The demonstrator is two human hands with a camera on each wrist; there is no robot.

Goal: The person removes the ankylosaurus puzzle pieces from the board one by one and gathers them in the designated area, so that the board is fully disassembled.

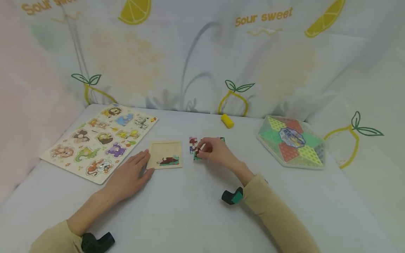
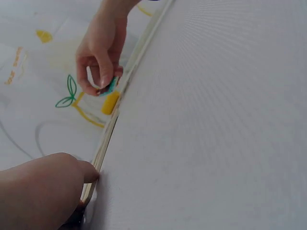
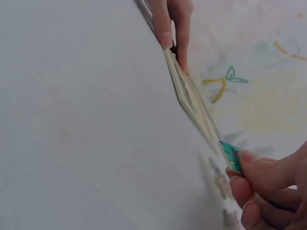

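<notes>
A small square wooden puzzle tray (image 1: 155, 154) lies flat on the table with a strip of brown-and-green picture pieces (image 1: 169, 160) in its lower right part. My left hand (image 1: 128, 177) rests at the tray's left edge, fingers extended, thumb by the near corner. Between thumb and fingers, my right hand (image 1: 216, 151) pinches a green puzzle piece (image 3: 231, 155), just right of the tray. Beneath and around that hand lie several loose puzzle pieces (image 1: 192, 141), partly hidden by it. The right wrist view shows the pinched piece tilted, near the tray's end.
A large animal puzzle board (image 1: 95, 140) lies at the left. Toward the back stands a yellow cylinder-like block (image 1: 227, 121). At the right is a hexagonal game board (image 1: 292, 140) with coloured triangles. A printed lemon cloth (image 1: 171, 63) hangs behind the table.
</notes>
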